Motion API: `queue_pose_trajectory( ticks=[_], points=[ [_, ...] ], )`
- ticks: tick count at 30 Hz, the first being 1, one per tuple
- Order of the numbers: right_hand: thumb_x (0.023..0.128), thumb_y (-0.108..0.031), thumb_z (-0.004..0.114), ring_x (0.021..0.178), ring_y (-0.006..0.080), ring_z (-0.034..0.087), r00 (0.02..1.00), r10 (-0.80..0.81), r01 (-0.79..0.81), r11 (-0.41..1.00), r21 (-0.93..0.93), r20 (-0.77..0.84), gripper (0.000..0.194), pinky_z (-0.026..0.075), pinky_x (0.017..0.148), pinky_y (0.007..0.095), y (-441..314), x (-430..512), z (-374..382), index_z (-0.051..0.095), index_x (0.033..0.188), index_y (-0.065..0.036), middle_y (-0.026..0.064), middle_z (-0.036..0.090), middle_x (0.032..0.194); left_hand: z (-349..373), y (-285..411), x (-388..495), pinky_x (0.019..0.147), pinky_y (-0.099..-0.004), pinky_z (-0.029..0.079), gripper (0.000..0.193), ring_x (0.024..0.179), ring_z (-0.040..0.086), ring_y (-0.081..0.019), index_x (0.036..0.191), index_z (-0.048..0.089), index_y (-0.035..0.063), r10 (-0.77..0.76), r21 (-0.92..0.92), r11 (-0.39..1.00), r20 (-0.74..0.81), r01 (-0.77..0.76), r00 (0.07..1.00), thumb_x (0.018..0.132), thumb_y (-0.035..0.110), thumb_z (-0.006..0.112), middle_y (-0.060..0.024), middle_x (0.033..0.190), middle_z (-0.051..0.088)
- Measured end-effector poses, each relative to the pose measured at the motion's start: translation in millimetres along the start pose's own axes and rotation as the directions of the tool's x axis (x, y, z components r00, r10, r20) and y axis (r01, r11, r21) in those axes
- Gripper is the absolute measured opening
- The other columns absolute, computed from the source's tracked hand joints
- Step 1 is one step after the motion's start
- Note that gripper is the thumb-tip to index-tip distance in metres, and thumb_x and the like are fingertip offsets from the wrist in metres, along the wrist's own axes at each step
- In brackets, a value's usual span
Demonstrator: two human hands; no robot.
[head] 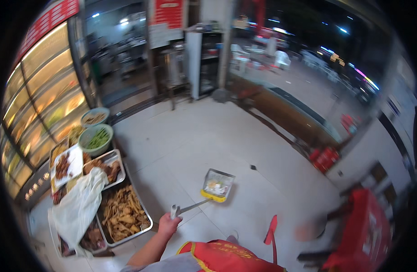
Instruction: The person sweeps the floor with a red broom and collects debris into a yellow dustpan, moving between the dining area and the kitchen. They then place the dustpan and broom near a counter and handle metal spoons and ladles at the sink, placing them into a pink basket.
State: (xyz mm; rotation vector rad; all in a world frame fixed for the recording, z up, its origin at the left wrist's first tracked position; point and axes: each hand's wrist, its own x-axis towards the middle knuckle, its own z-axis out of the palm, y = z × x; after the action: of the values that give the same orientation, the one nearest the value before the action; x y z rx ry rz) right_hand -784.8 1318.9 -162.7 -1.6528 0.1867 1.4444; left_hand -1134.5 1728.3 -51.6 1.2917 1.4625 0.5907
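My left hand (168, 223) is closed around the grip of a long-handled dustpan (218, 184). The dustpan has a yellow edge and a grey pan with pale litter and scraps in it, and it is held over the tiled floor ahead of me. A blurred, skin-toned shape (305, 234) at the lower right may be my right hand; its fingers cannot be made out. Between it and my red apron (225, 255), a red strap or strip (271, 229) shows, its other end hidden.
At left stand metal trays of cooked meat (125, 214), a white cloth (77, 207), a bowl of green vegetables (96, 138) and a lit display cabinet (46, 91). Red-covered furniture (365, 231) is at lower right. Red containers (324, 159) sit by the wall; a glass panel runs beyond.
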Motion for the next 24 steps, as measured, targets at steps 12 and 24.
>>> queue_pose_trajectory(
  ticks=[12,24],
  points=[
    [0.091,-0.017,0.052,0.054,0.0144,0.043,0.833,0.362,-0.367,0.927,-0.072,0.417,0.024,0.038,0.054,0.0286,-377.4,223.0,118.8,0.043,0.070,-0.011,-0.0001,0.040,0.057,-3.4,116.3,108.3,0.043,-0.0298,0.042,0.013,0.046,0.050,-0.0126,0.081,0.058,0.0033,-0.257,-0.234,0.953,-0.292,0.191,0.921,0.074,0.011,0.065,-0.0025,0.060,0.052],
    [0.088,-0.013,0.057,0.063,0.0157,0.053,0.957,0.176,-0.030,0.850,-0.525,0.231,0.012,0.045,0.060,0.0283,-588.2,327.0,391.1,0.057,0.095,-0.004,0.0017,0.055,0.071,-119.0,183.3,387.0,0.047,-0.0311,0.046,0.016,0.050,0.055,-0.0139,0.083,0.059,0.0015,-0.277,-0.225,0.954,-0.427,0.196,0.861,0.073,0.012,0.066,-0.0050,0.062,0.057]
  ],
)
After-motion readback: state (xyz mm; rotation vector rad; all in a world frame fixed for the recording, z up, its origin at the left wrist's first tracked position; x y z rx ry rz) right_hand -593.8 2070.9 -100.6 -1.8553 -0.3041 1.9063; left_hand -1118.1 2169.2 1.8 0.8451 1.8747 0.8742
